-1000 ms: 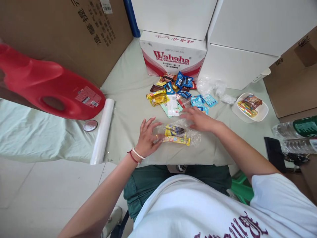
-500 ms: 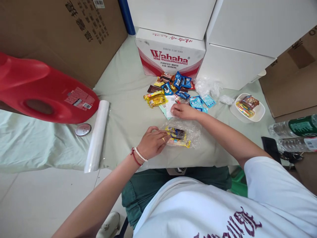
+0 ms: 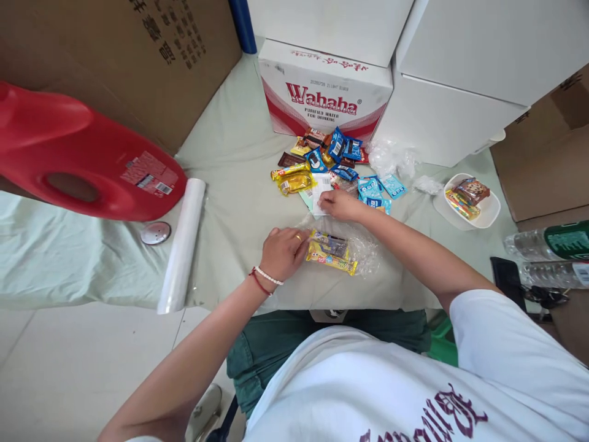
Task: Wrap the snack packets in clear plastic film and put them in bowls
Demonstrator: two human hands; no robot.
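Two yellow-wrapped snack sticks (image 3: 334, 263), one with a dark middle, lie side by side with crinkled clear plastic film (image 3: 365, 247) around them. My left hand (image 3: 284, 253), wearing a ring and bracelets, is at their left end. Its fingers are bent closed at the film's edge. Beyond the film, my right hand (image 3: 339, 204) is closed, its fingertips over a white packet (image 3: 321, 189). Whether it grips the packet or the film is hidden. Past it lies a pile of wrapped snacks: yellow packets (image 3: 295, 182), blue packets (image 3: 338, 144) and light-blue sachets (image 3: 369, 187).
At left are a red jug (image 3: 105, 166), a round disc (image 3: 155, 233) and a white plastic roll (image 3: 183, 245). A Wahaha carton (image 3: 322, 92) stands behind the pile. To the right are crumpled plastic (image 3: 391, 158), a white bowl (image 3: 488, 218) holding snacks and bottles (image 3: 534, 242).
My left hand has drawn back left from over the snack sticks, and its fingers have bent, leaving more of the sticks showing. My right hand stays by the white packet. The view has shifted slightly.
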